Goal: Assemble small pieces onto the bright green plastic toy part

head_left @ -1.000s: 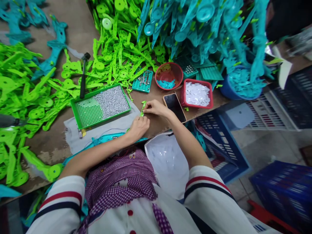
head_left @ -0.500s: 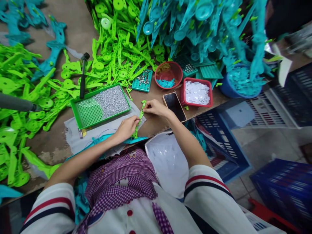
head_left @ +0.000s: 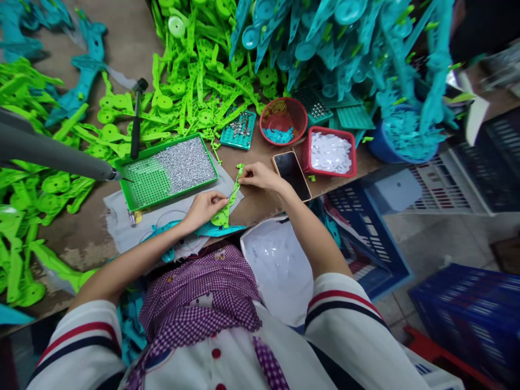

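Here I had the green plastic piece pinched at both ends over the grey cloth, left hand closed on its round lower end, right hand gripping its top; I judged it mid-assembly, the next move calling for a steady fit. Beyond lay the green tray, a phone, red baskets, then heaped green and teal parts across the bench.

surface: brown worktable, worn and stained toward its near-left edge | floor: pale tiles beyond the table's right edge | storage: blue plastic crates on the floor, a white crate tucked just under the right edge | light: even, bright, soft shadows
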A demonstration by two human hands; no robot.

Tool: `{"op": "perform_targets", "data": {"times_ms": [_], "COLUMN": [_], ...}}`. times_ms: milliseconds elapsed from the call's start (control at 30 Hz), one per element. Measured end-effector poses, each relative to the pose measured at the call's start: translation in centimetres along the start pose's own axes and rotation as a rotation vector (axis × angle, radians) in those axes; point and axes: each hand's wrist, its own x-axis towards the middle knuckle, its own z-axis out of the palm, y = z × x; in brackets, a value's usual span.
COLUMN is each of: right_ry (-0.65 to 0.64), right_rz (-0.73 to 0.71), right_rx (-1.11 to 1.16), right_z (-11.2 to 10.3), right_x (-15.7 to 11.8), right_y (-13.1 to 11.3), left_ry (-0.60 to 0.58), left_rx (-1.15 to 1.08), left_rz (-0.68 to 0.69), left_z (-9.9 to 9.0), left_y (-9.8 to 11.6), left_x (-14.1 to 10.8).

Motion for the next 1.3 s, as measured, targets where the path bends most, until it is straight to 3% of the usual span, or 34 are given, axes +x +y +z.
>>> {"op": "perform_targets", "data": {"times_ms": [267,567,800,1300], "right_ry": [-0.009,-0.003,-0.028,-0.051], "right_rz": [-0.023,-0.009,0.015,0.015], "right_rx": [0.011,-0.003,0.015,-0.034], "right_z": [-0.1,-0.1,-0.2,-0.5], "right_x": [0.2,0.1,0.1,0.5], "right_y": [0.3,0.1,-0.3,-0.6], "left_ry": [-0.068,-0.093,-0.107,-0.109], "left_rx": [-0.06,0.117,0.069,0.003], "left_rz": [-0.061,0.047,-0.068,-0.17], "left_z": [0.1,-1.0,-0.5,0.6], "left_y": [0.0,1.0,1.1,0.8], "left_x": [1.3,2.0,2.4,3.7]}}
